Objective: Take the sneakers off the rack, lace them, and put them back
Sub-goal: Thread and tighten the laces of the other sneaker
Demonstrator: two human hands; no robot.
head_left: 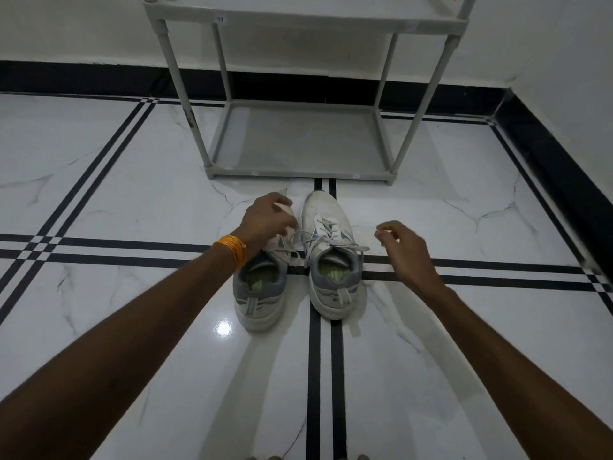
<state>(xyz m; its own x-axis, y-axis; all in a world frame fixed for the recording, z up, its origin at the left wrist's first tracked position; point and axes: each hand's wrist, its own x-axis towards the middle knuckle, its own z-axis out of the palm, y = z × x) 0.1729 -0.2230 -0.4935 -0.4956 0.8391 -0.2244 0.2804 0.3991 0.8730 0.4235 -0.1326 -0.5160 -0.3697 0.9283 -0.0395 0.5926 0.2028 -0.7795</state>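
Note:
Two white and grey sneakers stand side by side on the floor, toes toward the rack. My left hand (268, 217) lies over the front of the left sneaker (257, 293) and hides its toe and laces; whether it grips them I cannot tell. The right sneaker (331, 260) is laced, with loose white lace ends (356, 249) spread out to both sides. My right hand (403, 250) hovers just right of that sneaker, fingers curled and apart, holding nothing. The grey shoe rack (298, 141) stands just beyond the sneakers, its bottom shelf bare.
White marble floor (132, 194) with black stripe lines runs all around. A white wall with a black skirting (83, 78) stands behind the rack and along the right side. An orange bangle (230, 252) is on my left wrist.

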